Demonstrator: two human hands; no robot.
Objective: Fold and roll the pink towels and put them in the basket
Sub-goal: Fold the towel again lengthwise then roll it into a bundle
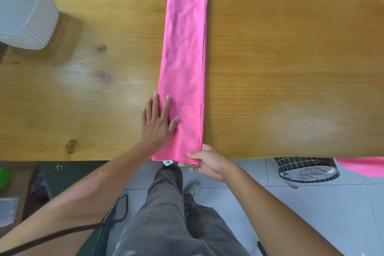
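A pink towel (185, 48), folded into a long narrow strip, lies across the wooden table (280, 68) from its far edge to its near edge. My left hand (158, 122) rests flat with straight fingers on the strip's left side near the front. My right hand (207, 162) pinches the towel's near right corner at the table's front edge. A white ribbed basket (25, 14) stands at the table's far left.
More pink cloth (361, 166) shows at the right below the table edge, and a scrap at the far right top. A black checked bag (307, 169) sits on the tiled floor under the right side. My legs stand at the table's front.
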